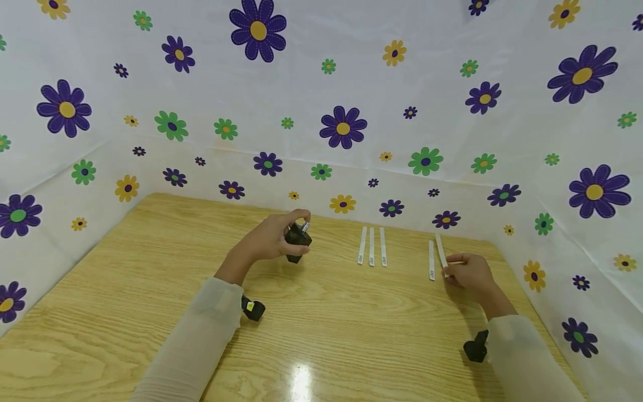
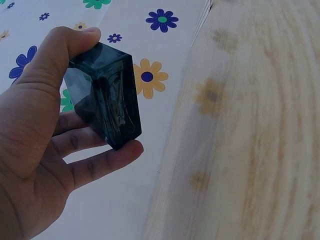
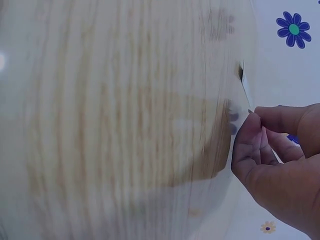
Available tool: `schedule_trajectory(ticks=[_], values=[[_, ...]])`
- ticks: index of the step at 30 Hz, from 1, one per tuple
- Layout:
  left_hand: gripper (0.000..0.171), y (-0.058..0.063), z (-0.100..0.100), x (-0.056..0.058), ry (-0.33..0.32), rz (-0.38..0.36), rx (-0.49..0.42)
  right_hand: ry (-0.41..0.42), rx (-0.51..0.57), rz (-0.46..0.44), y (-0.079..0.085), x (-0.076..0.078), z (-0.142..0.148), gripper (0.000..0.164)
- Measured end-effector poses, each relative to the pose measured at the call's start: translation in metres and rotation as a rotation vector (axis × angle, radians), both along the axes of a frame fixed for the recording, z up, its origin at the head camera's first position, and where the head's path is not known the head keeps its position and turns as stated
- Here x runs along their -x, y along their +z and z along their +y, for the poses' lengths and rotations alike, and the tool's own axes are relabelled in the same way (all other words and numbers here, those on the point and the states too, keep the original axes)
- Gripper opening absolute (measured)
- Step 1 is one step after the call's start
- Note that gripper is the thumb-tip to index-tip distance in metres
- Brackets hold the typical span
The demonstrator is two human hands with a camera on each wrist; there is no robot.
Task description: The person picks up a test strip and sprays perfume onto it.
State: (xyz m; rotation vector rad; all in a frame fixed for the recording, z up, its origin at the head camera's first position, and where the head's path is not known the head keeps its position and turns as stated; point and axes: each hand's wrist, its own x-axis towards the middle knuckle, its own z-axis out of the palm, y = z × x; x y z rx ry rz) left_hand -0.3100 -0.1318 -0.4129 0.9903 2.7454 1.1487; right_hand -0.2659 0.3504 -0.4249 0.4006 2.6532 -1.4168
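My left hand (image 1: pixel 273 237) grips a dark, faceted glass perfume bottle (image 1: pixel 296 237) with a silver spray nozzle (image 1: pixel 305 226), a finger bent over its top. In the left wrist view the bottle (image 2: pixel 107 95) looks dark teal, held between thumb and fingers. Over at the right, my right hand (image 1: pixel 469 272) pinches the near end of a white paper strip (image 1: pixel 440 248). Its far end points toward the back wall. Seen almost edge-on in the right wrist view, the strip (image 3: pixel 245 85) sticks out past the fingertips. Beside it another white strip (image 1: pixel 431 260) lies on the table.
Three white paper strips (image 1: pixel 372 247) lie side by side between the hands, each with small print at its near end. The wooden table (image 1: pixel 326 312) meets flower-patterned white sheeting (image 1: pixel 301 100) at the back and sides. Black wrist cameras (image 1: pixel 253 309) jut from both sleeves.
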Motion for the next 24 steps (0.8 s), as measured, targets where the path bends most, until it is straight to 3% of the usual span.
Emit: schedule_trajectory(ticks=[9, 17, 24], values=[[0.064, -0.001, 0.000, 0.000, -0.008, 0.007, -0.002, 0.084, -0.048, 0.054, 0.006, -0.003, -0.013, 0.042], [0.064, -0.001, 0.001, 0.000, -0.012, 0.015, 0.001, 0.162, -0.006, 0.079, 0.017, -0.007, -0.036, 0.039], [0.063, 0.000, 0.001, 0.001, -0.013, 0.011, 0.001, 0.228, -0.033, 0.117, 0.021, -0.007, -0.056, 0.036]])
